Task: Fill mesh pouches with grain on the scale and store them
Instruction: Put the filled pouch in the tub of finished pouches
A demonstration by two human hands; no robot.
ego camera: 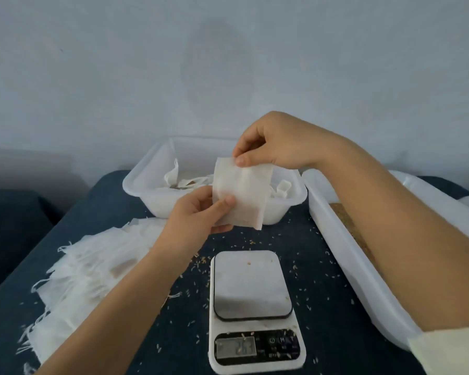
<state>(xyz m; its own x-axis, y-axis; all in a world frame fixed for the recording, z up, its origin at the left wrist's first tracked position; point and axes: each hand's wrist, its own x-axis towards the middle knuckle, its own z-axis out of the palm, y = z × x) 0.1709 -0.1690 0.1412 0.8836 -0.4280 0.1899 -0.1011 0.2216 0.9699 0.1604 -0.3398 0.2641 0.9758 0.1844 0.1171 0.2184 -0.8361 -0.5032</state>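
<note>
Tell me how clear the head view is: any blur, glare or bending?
Head view: soft, even light, no glare; the scale display digits are blurred and unreadable; wide-angle bending curves the grain tray rim; the pouch between left hand and right hand is fairly sharp.

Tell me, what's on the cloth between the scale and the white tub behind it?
In the head view, only scattered grain on the dark cloth lies between the scale and the white tub.
</note>
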